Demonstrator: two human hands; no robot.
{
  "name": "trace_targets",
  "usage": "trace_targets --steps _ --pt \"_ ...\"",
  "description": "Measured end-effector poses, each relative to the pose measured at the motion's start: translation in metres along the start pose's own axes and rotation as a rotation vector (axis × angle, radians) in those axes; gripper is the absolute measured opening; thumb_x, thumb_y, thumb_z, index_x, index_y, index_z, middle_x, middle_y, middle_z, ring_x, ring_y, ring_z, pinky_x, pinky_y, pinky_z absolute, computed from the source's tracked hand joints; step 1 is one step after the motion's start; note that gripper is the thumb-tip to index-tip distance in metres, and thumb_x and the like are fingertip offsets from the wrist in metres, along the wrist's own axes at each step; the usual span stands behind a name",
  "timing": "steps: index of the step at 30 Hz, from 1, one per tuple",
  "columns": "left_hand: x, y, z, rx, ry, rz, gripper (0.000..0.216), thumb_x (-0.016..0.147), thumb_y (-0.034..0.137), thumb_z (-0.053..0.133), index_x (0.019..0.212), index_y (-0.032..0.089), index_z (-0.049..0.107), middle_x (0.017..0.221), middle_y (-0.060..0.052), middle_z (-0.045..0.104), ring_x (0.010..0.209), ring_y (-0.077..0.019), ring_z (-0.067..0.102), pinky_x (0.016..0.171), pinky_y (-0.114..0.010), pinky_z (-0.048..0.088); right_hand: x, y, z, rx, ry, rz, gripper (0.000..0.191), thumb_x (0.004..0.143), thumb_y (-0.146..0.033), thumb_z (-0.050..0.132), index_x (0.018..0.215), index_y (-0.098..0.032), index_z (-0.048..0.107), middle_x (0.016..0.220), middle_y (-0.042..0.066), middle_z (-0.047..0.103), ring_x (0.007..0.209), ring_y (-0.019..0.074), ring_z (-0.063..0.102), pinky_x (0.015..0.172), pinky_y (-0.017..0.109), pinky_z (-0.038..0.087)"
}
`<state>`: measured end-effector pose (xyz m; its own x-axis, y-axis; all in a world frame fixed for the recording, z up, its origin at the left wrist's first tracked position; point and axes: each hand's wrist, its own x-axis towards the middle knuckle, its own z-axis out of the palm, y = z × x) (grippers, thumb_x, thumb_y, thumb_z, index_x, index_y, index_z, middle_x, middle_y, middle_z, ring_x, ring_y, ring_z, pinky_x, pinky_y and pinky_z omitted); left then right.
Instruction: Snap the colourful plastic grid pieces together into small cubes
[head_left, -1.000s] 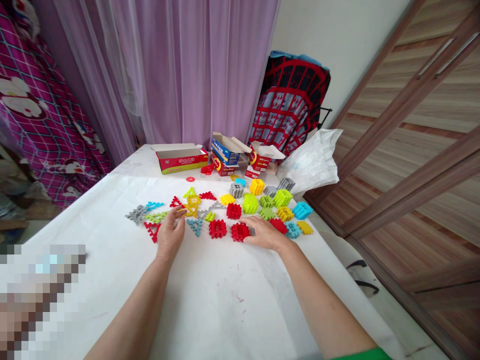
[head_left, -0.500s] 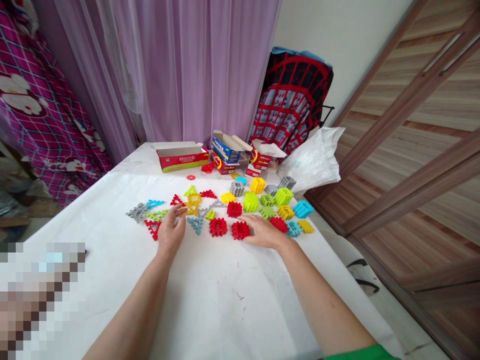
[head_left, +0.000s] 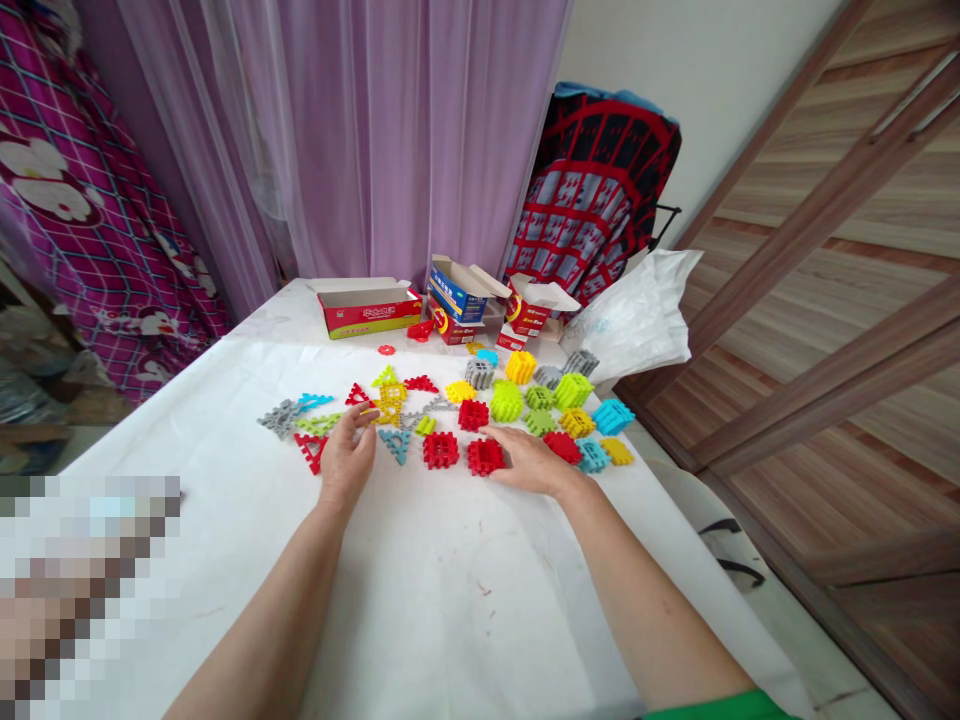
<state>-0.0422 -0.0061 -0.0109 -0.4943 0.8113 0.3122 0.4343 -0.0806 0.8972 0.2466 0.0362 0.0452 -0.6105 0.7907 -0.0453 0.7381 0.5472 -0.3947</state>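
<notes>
My right hand (head_left: 534,464) reaches in from the right, its thumb and fingers around the right side of a red lattice building block (head_left: 485,457) on the table. Left of that sits another red block (head_left: 440,450), with a third red block (head_left: 473,415) just behind. My left hand (head_left: 349,456) hovers by the flat pieces, fingers loosely bent and apart, with nothing seen in it. Nearest to it are a red triangle piece (head_left: 308,452), a yellow lattice piece (head_left: 391,398) and a blue-grey triangle (head_left: 394,445).
Several green, yellow, blue and grey blocks cluster on the right, such as a lime block (head_left: 506,401). Behind stand a long red box (head_left: 371,312), a blue box (head_left: 459,292) and a white plastic bag (head_left: 637,318). A white cover (head_left: 420,600) lies over the table.
The view has shifted slightly, so everything appears a little further right and higher. Both hands keep their places beside the pieces.
</notes>
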Motion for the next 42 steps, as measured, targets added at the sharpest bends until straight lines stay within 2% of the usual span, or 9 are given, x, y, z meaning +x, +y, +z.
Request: trace_targets --steps 3,6,8,11,14,18,28,35,42 --pt "-0.002 0.013 -0.005 0.085 0.031 0.105 0.036 0.082 0.022 0.050 0.116 0.024 0.059 0.108 -0.006 0.073 0.104 -0.0237 0.065 0.094 -0.040 0.048 -0.008 0.002 0.005 0.068 0.097 0.039 0.075 0.069 -0.021 0.067 0.141 -0.020 0.045 0.141 0.014 0.051 0.130 0.0304 0.046 0.108 0.046 0.037" --pt "-0.016 0.036 -0.003 0.130 0.009 0.281 0.029 0.081 0.025 0.053 0.109 0.024 0.063 0.109 -0.006 0.072 0.110 -0.0259 0.061 0.103 -0.044 0.041 -0.018 0.005 0.024 0.266 0.313 0.183 0.071 0.077 -0.018 0.057 0.145 -0.023 0.037 0.137 0.014 0.055 0.118 0.0262 0.057 0.102 0.046 0.043" --pt "-0.033 0.053 0.006 0.031 -0.118 0.261 0.028 0.083 0.028 0.053 0.108 0.025 0.064 0.105 -0.005 0.074 0.106 -0.0241 0.064 0.101 -0.041 0.044 -0.023 0.005 0.041 0.453 0.467 0.303 0.069 0.084 -0.021 0.050 0.149 -0.023 0.028 0.135 0.016 0.056 0.111 0.0241 0.062 0.098 0.046 0.046" --pt "-0.062 0.075 0.026 -0.250 -0.404 0.041 0.037 0.086 0.038 0.052 0.119 0.024 0.060 0.113 -0.007 0.072 0.109 -0.0234 0.065 0.101 -0.041 0.046 -0.027 -0.004 0.062 0.725 0.598 0.350 0.065 0.092 -0.037 0.043 0.151 -0.021 0.020 0.141 0.018 0.049 0.125 0.0242 0.053 0.104 0.047 0.042" --pt "-0.084 0.089 0.044 -0.469 -0.531 -0.175 0.051 0.089 0.049 0.048 0.135 0.026 0.051 0.145 -0.007 0.051 0.133 -0.0231 0.047 0.112 -0.041 0.037 -0.029 -0.020 0.068 0.922 0.608 0.311 0.067 0.095 -0.053 0.034 0.152 -0.023 0.018 0.150 0.015 0.039 0.136 0.0228 0.040 0.112 0.045 0.034" --pt "-0.099 0.098 0.057 -0.470 -0.551 -0.272 0.061 0.090 0.058 0.042 0.142 0.027 0.044 0.157 -0.002 0.032 0.146 -0.0211 0.022 0.119 -0.039 0.020 -0.029 -0.034 0.066 0.972 0.614 0.290 0.069 0.096 -0.060 0.028 0.154 -0.027 0.012 0.155 0.009 0.033 0.141 0.0216 0.033 0.117 0.045 0.026" --pt "-0.113 0.091 0.068 -0.344 -0.548 -0.238 0.068 0.090 0.059 0.041 0.148 0.024 0.035 0.160 -0.001 0.020 0.147 -0.0185 0.009 0.120 -0.034 0.013 -0.026 -0.029 0.077 1.057 0.633 0.299 0.074 0.094 -0.066 0.024 0.154 -0.024 0.016 0.156 0.009 0.029 0.142 0.0213 0.030 0.116 0.044 0.028" --pt "-0.114 0.085 0.080 -0.303 -0.503 -0.249 0.068 0.090 0.057 0.043 0.149 0.025 0.031 0.161 -0.003 0.019 0.147 -0.0192 0.010 0.120 -0.034 0.014 -0.027 -0.031 0.075 1.055 0.620 0.302 0.071 0.095 -0.064 0.024 0.153 -0.025 0.019 0.155 0.007 0.031 0.143 0.0210 0.029 0.119 0.044 0.023" --pt "-0.113 0.088 0.094 -0.367 -0.464 -0.428 0.067 0.087 0.040 0.054 0.148 0.026 0.030 0.159 -0.003 0.025 0.147 -0.0230 0.016 0.119 -0.040 0.022 -0.028 -0.034 0.072 1.011 0.590 0.332 0.075 0.093 -0.067 0.020 0.153 -0.022 0.022 0.155 0.006 0.032 0.143 0.0189 0.027 0.120 0.040 0.018"
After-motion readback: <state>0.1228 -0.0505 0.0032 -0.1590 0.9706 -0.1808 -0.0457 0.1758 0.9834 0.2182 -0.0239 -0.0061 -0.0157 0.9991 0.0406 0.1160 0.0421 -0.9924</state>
